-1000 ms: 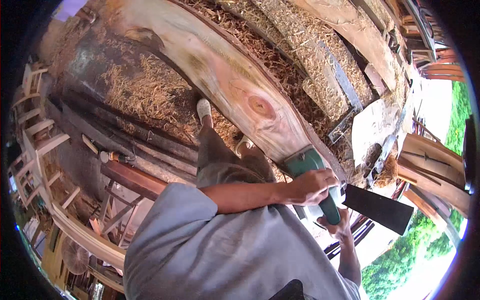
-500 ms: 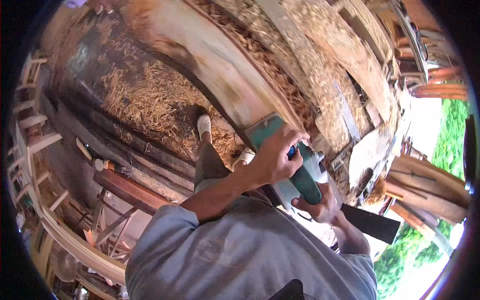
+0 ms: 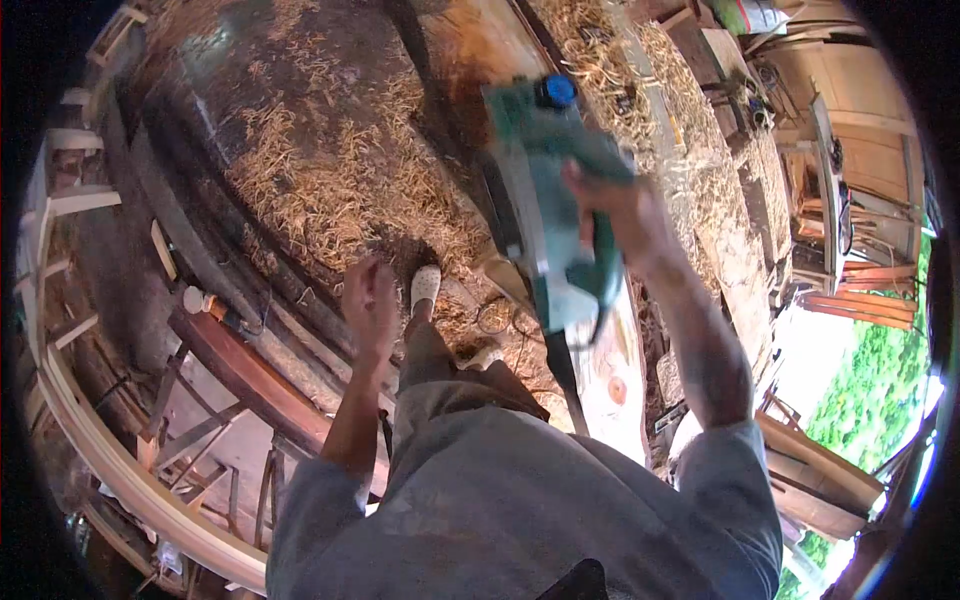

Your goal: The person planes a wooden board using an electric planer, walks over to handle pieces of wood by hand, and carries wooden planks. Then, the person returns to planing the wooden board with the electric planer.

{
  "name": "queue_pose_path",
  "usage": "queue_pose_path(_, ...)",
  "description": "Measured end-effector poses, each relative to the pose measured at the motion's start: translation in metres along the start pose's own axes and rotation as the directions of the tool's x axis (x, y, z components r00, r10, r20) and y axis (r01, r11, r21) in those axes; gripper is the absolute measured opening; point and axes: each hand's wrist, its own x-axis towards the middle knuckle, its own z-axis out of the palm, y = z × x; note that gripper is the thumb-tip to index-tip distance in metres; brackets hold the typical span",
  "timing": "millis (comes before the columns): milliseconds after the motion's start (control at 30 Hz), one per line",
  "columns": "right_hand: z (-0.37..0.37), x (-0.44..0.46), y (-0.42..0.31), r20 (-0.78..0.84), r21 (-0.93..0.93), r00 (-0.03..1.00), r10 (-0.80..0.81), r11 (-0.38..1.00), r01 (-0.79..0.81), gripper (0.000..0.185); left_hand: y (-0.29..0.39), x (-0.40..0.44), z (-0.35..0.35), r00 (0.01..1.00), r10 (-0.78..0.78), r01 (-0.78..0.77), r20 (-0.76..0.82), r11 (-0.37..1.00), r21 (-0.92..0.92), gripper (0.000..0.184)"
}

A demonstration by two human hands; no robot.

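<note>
My right hand (image 3: 625, 215) is wrapped round the handle of a green electric planer (image 3: 535, 190) with a blue front knob (image 3: 557, 91). The planer is turned so its side shows, and it is over a long wooden slab (image 3: 612, 375); whether it touches the wood I cannot tell. A dark cord hangs from its rear end. Off to the left, my left hand (image 3: 370, 300) is apart from the planer, slightly blurred, with loosely bent fingers and nothing seen in it.
Wood shavings (image 3: 320, 170) cover the floor left of the slab, around my shoes (image 3: 425, 288). Shavings-covered boards (image 3: 700, 150) lie along the right. A reddish-brown beam (image 3: 250, 375) rests on stands at lower left, near a curved pale wooden frame (image 3: 130, 470).
My left hand has let go of the planer's front and moved left. My right hand has carried the planer forward and turned it. The view has shifted too.
</note>
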Motion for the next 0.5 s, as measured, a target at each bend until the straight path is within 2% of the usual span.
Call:
queue_pose_path(33,0.004,0.029,-0.010,-0.037,-0.100,0.998,-0.043,0.994,0.039,0.036,-0.028,-0.013,-0.025,0.999,-0.040,0.040,0.005,0.997,0.064,0.019)
queue_pose_path(100,0.003,0.099,-0.024,0.045,-0.156,0.999,-0.028,0.987,0.035,0.049,-0.070,-0.048,-0.068,0.963,-0.268,0.270,-0.038,0.949,0.163,0.022)
queue_pose_path(167,0.003,0.146,-0.049,0.064,-0.132,0.993,-0.100,0.985,0.108,0.057,-0.069,-0.074,-0.087,0.948,-0.310,0.319,-0.077,0.934,0.158,0.023)
queue_pose_path(200,0.004,0.163,-0.058,0.073,-0.135,0.988,-0.133,0.981,0.142,0.054,-0.068,-0.085,-0.091,0.931,-0.345,0.360,-0.116,0.919,0.162,0.024)
queue_pose_path(333,0.015,0.193,-0.070,0.082,-0.153,0.963,-0.256,0.952,0.266,0.043,-0.059,-0.090,-0.080,0.942,-0.297,0.324,-0.157,0.926,0.194,0.024)
queue_pose_path(433,0.013,0.165,-0.065,0.080,-0.181,0.950,-0.303,0.932,0.313,0.036,-0.029,-0.084,-0.058,0.956,-0.203,0.256,-0.211,0.929,0.267,0.024)
queue_pose_path(500,0.007,0.129,-0.052,0.093,-0.214,0.946,-0.309,0.922,0.322,0.032,-0.034,-0.091,-0.050,0.963,-0.196,0.224,-0.188,0.964,0.144,0.024)
